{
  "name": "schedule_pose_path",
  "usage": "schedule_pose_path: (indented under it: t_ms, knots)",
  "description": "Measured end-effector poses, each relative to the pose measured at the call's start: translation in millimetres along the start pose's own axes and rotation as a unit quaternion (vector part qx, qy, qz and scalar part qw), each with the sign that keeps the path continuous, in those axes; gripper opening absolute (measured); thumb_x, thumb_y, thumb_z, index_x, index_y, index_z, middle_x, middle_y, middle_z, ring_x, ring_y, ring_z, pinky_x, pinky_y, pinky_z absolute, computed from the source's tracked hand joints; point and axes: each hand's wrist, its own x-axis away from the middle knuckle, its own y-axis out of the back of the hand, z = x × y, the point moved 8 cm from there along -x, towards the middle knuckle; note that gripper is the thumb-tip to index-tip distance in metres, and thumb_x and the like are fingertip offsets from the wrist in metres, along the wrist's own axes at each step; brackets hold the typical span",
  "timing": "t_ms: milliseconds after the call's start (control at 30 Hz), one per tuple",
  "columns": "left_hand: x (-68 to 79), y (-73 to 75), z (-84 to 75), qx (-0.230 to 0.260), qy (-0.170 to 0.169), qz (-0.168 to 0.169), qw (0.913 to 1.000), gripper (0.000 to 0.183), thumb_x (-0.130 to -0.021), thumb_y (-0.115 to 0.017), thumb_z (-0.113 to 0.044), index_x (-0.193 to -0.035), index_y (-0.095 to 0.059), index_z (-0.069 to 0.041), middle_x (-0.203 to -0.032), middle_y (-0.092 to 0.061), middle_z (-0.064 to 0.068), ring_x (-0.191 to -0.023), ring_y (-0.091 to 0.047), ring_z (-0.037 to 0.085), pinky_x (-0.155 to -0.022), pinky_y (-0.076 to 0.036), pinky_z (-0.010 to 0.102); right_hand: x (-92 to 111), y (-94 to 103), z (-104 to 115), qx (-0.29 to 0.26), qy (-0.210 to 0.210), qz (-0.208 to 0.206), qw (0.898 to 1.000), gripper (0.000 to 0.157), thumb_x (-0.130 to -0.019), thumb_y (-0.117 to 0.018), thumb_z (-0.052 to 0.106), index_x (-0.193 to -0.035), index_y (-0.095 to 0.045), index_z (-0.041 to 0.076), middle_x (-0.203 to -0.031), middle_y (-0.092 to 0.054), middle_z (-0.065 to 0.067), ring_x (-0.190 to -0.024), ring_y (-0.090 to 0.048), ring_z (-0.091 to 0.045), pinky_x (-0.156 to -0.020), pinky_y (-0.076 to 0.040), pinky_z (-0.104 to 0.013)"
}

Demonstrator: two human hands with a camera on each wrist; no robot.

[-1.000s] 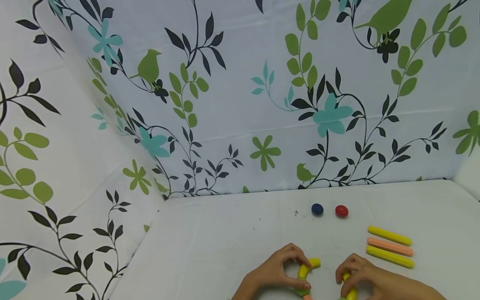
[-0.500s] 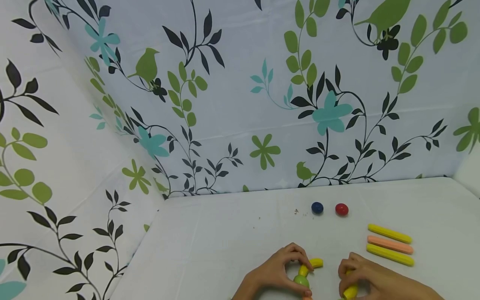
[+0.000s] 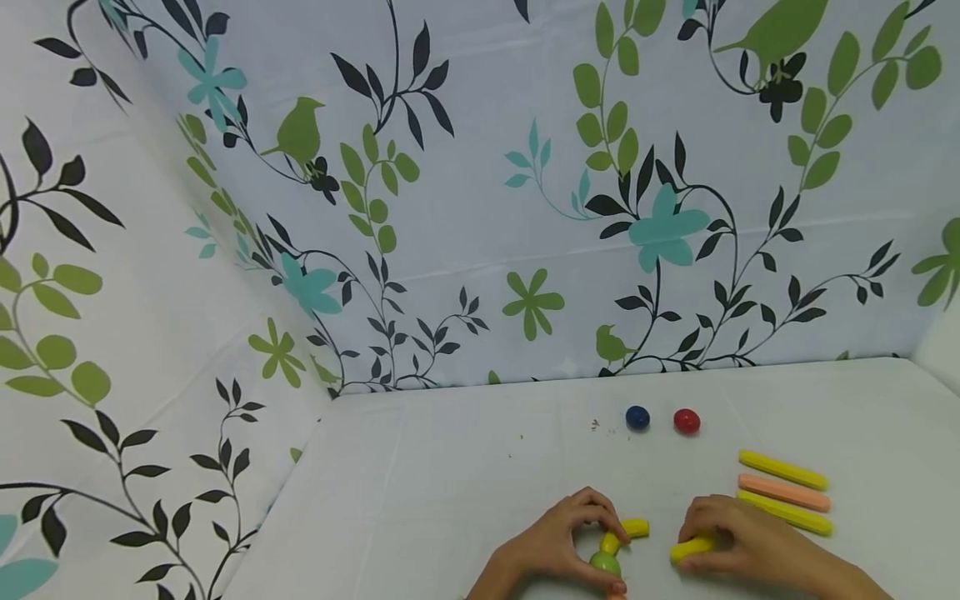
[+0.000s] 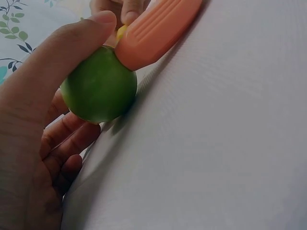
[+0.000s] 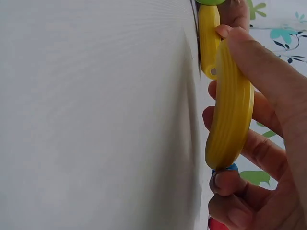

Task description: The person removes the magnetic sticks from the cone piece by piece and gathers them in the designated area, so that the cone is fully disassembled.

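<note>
My left hand [image 3: 558,537] grips a green ball [image 3: 606,564], thumb on one side and fingers curled at the other. Joined to that ball are a curved yellow magnetic stick [image 3: 636,527] and an orange stick [image 4: 158,33], which leads off the bottom of the head view. A second curved yellow magnetic stick [image 5: 230,105] is pinched between thumb and fingers of my right hand [image 3: 750,537], lying sideways with one end toward the left hand. In the right wrist view, the first yellow stick [image 5: 209,43] shows a silvery dot at its free end, close beyond my right fingertips.
Behind the hands sit a blue ball [image 3: 637,417] and a red ball [image 3: 686,421] on the white table [image 3: 450,483]. To the right lie two straight yellow sticks [image 3: 783,469] with an orange stick [image 3: 784,492] between them. Patterned cloth [image 3: 450,208] hangs behind.
My right hand has turned, swinging its yellow stick from pointing toward me to lying sideways, aimed left. The left hand's fingers have shifted slightly, showing more of the green ball.
</note>
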Motion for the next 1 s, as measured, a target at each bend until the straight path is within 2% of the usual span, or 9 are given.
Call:
schedule_pose_path:
  t_ms: [100,200,333,467,600,733,867,1000]
  knots:
    - [0.4,0.3,0.4,0.006,0.008,0.003,0.9999,0.037,-0.077,-0.084,-0.016,-0.111,-0.068,-0.02,-0.118,-0.052,-0.012,-0.111,-0.047,-0.005,-0.1,-0.039,0.022,-6.8,1.3,-0.9,-0.02,-0.001,-0.007,1.0,0.011,-0.09,-0.07,0.033,-0.099,-0.071,0.027,-0.09,-0.061,0.016,-0.074,-0.05,0.004,-0.06,-0.043,-0.019]
    - [0.8,0.6,0.5,0.013,0.012,0.004,0.9998,0.037,-0.077,-0.083,-0.015,-0.111,-0.068,-0.02,-0.118,-0.052,-0.012,-0.11,-0.046,-0.005,-0.1,-0.039,0.022,-14.6,2.2,0.4,-0.048,0.017,-0.013,0.999,0.013,-0.091,-0.069,0.025,-0.103,-0.071,0.021,-0.091,-0.064,0.01,-0.069,-0.048,0.004,-0.055,-0.041,-0.018]
    - [1.1,1.2,-0.7,0.012,0.004,0.005,0.9999,0.037,-0.078,-0.083,-0.013,-0.11,-0.068,-0.018,-0.118,-0.052,-0.01,-0.11,-0.047,-0.005,-0.1,-0.039,0.022,-25.3,4.6,3.4,-0.06,0.046,-0.036,0.996,0.016,-0.091,-0.069,0.016,-0.106,-0.07,0.013,-0.092,-0.065,0.009,-0.063,-0.045,0.003,-0.051,-0.039,-0.017]
    - [1.4,1.5,-1.2,0.015,-0.002,0.007,0.9999,0.036,-0.078,-0.082,-0.011,-0.111,-0.068,-0.016,-0.119,-0.052,-0.009,-0.111,-0.046,-0.005,-0.1,-0.039,0.023,-37.2,7.3,0.5,-0.058,0.016,-0.056,0.997,0.017,-0.091,-0.068,0.017,-0.106,-0.07,0.008,-0.092,-0.066,0.008,-0.06,-0.044,0.002,-0.05,-0.039,-0.018]
    - [2.1,2.2,-1.2,0.01,0.0,0.005,0.9999,0.036,-0.077,-0.083,-0.011,-0.11,-0.068,-0.016,-0.119,-0.052,-0.009,-0.112,-0.046,-0.005,-0.1,-0.039,0.022,-52.6,8.4,-2.4,-0.043,-0.037,-0.07,0.996,0.021,-0.091,-0.069,0.018,-0.106,-0.07,0.005,-0.094,-0.071,-0.003,-0.058,-0.043,0.001,-0.051,-0.04,-0.02]
    - [2.3,2.1,-2.9,-0.01,-0.009,0.002,0.9999,0.038,-0.076,-0.084,-0.012,-0.11,-0.068,-0.018,-0.119,-0.053,-0.009,-0.112,-0.046,-0.006,-0.099,-0.039,0.021,-67.6,7.7,-1.9,-0.05,-0.065,-0.083,0.993,0.025,-0.089,-0.071,0.015,-0.11,-0.067,0.002,-0.096,-0.07,-0.011,-0.056,-0.045,0.0,-0.05,-0.043,-0.02]
    - [1.0,1.5,-6.4,-0.031,-0.026,-0.002,0.9992,0.039,-0.074,-0.086,-0.013,-0.109,-0.069,-0.018,-0.119,-0.053,-0.007,-0.112,-0.046,-0.006,-0.098,-0.039,0.019,-78.5,4.4,-2.6,-0.068,-0.081,-0.09,0.99,0.029,-0.089,-0.07,0.01,-0.114,-0.062,0.0,-0.092,-0.067,-0.009,-0.052,-0.046,-0.002,-0.049,-0.045,-0.021]
    - [0.1,0.3,-6.4,-0.043,-0.034,-0.005,0.9985,0.039,-0.074,-0.086,-0.014,-0.109,-0.069,-0.018,-0.12,-0.053,-0.006,-0.112,-0.046,-0.006,-0.098,-0.04,0.019,-85.7,0.6,-7.0,-0.061,-0.09,-0.093,0.99,0.031,-0.088,-0.071,0.009,-0.115,-0.06,-0.001,-0.085,-0.064,-0.004,-0.05,-0.046,-0.002,-0.047,-0.044,-0.022]
